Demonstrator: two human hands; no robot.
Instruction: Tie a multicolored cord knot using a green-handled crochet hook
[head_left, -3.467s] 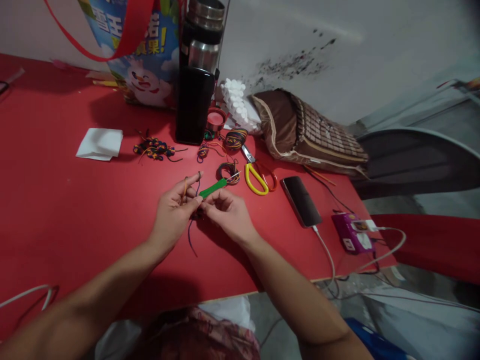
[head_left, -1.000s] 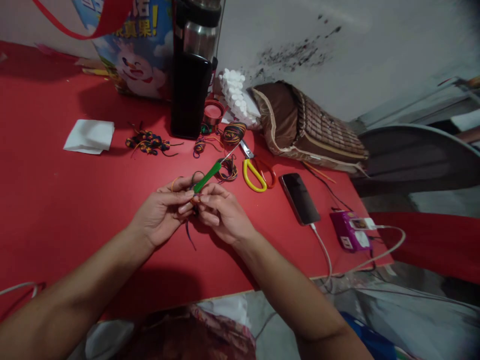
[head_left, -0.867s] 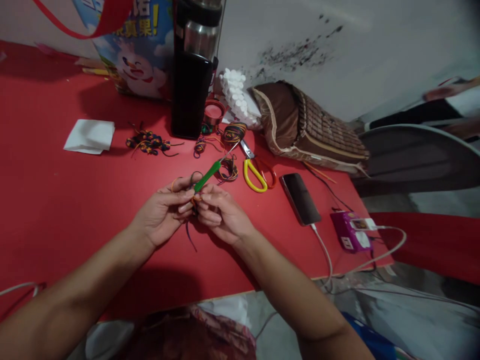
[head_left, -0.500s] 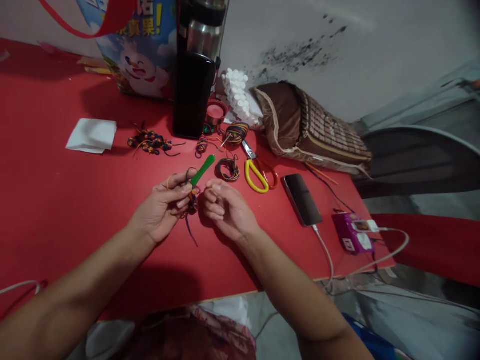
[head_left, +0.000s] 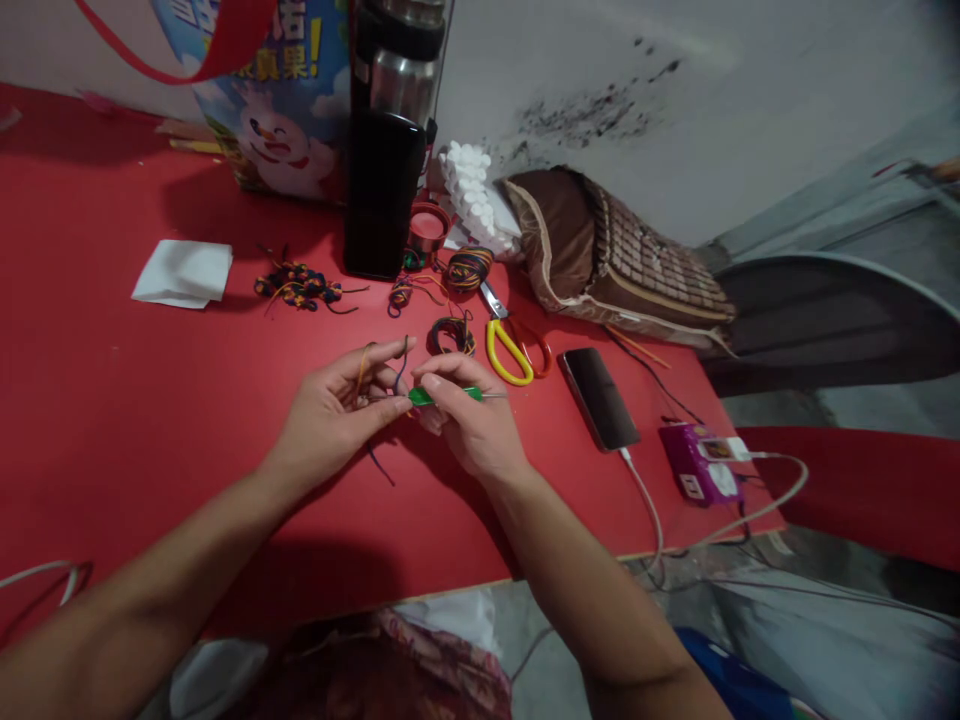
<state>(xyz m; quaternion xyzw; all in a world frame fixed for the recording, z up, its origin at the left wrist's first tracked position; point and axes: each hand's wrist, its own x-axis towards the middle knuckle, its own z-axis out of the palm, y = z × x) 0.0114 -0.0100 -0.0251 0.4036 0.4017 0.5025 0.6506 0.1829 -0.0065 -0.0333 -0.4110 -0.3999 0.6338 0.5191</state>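
My right hand grips a crochet hook with a green handle, held level and pointing left. My left hand pinches dark multicoloured yarn at the hook's left end, and an orange strand runs over its fingers. The worked piece is mostly hidden behind the fingers; a dark yarn tail hangs below. Beyond my hands lie a coil of yarn, a yarn ball and a small wound bundle. A finished-looking knotted yarn piece rests farther left.
Yellow-and-red-handled scissors lie right of the coil. A phone on a cable and a purple box are at the right. A dark phone stands against a bottle. White paper lies left on the red table.
The crochet hook has passed from my left hand to my right and turned from pointing up and away to level, pointing left. My right fingers have closed on its handle.
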